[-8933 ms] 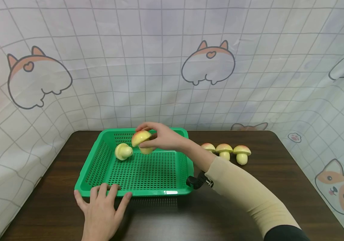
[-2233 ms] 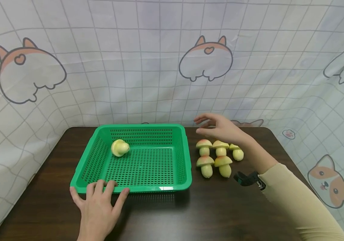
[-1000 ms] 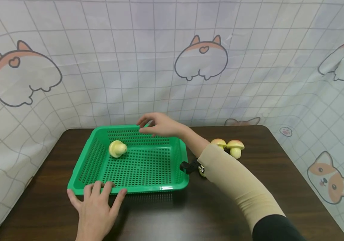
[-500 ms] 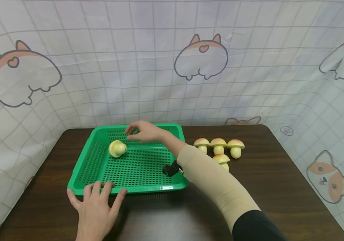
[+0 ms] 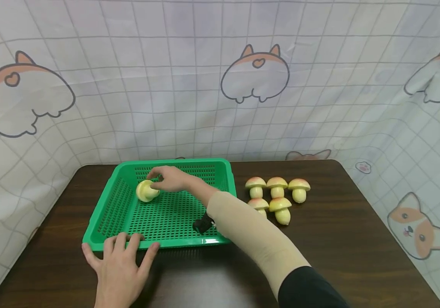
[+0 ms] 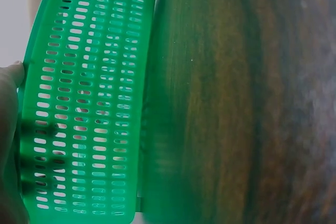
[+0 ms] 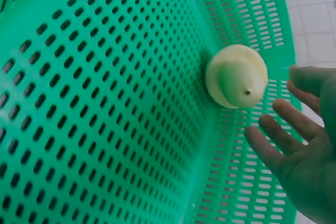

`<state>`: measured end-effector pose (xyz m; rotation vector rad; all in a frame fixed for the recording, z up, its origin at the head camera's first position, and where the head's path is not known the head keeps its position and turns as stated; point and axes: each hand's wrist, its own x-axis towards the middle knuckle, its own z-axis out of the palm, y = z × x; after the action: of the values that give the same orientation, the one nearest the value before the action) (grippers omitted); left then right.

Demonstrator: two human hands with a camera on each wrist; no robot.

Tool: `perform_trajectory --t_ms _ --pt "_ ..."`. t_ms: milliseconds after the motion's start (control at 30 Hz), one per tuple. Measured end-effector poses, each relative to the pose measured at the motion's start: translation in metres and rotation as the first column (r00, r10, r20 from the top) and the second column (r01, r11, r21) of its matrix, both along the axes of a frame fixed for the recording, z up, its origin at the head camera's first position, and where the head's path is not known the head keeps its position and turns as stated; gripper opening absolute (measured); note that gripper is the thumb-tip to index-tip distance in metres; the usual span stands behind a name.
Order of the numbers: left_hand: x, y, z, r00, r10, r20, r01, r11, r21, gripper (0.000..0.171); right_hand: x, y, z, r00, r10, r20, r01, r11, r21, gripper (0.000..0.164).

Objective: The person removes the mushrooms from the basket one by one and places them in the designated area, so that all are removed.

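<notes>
A green perforated plastic basket (image 5: 181, 244) sits on the dark wooden table. One toy mushroom (image 5: 143, 192) lies in its back left corner, its pale stem turned toward me. My right hand (image 5: 171, 179) reaches into the basket beside this mushroom; its fingertips overlap the stem in the head view. From the right wrist, the hand (image 7: 304, 150) shows spread fingers with nothing between them, just off the mushroom (image 7: 236, 77). With fingers hooked over the front left rim and thumb on the near side, my left hand (image 5: 121, 269) grips the basket.
Right of the basket, several toy mushrooms with red-yellow caps stand in two rows: a back row ending at the rightmost mushroom (image 5: 299, 190) and a front row with a tilted mushroom (image 5: 280, 210). A patterned cloth (image 5: 258, 128) hangs behind the table.
Earlier my right hand held a mushroom above the basket, then was over the rows at right. It has since travelled left and down to the basket's mushroom. My left hand stays put.
</notes>
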<state>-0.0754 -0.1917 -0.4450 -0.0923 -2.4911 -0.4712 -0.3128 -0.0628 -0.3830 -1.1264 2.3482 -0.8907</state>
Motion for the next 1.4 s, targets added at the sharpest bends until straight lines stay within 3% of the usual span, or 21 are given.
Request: perform_trajectory --t_ms 267,533,867,1167,1400 --pt "-0.001 -0.001 0.001 1.0 0.01 0.007 -0.01 1.0 -0.002 0.047 -0.001 -0.016 -0.012 0.999 -0.037 -0.01 0.036 0.999 -0.014 0.031" --pt "0.0 -0.001 0.001 0.999 0.016 0.032 -0.016 1.0 0.002 0.046 -0.003 -0.021 -0.024 0.998 -0.055 0.027 0.057 0.996 -0.063 0.038" --pt "0.0 -0.002 -0.001 1.0 0.013 0.022 -0.013 1.0 0.002 0.046 -0.005 -0.022 -0.028 0.999 -0.048 0.007 0.048 0.999 -0.011 0.044" --pt "0.0 0.0 -0.002 1.0 0.012 0.015 -0.012 1.0 0.007 0.046 -0.005 -0.021 -0.031 0.999 0.033 -0.026 -0.031 0.998 0.06 0.058" --pt "0.0 0.0 -0.001 0.999 0.022 0.026 -0.022 1.0 0.006 0.046 -0.005 -0.02 -0.034 0.996 0.09 -0.023 -0.087 0.989 0.116 0.052"
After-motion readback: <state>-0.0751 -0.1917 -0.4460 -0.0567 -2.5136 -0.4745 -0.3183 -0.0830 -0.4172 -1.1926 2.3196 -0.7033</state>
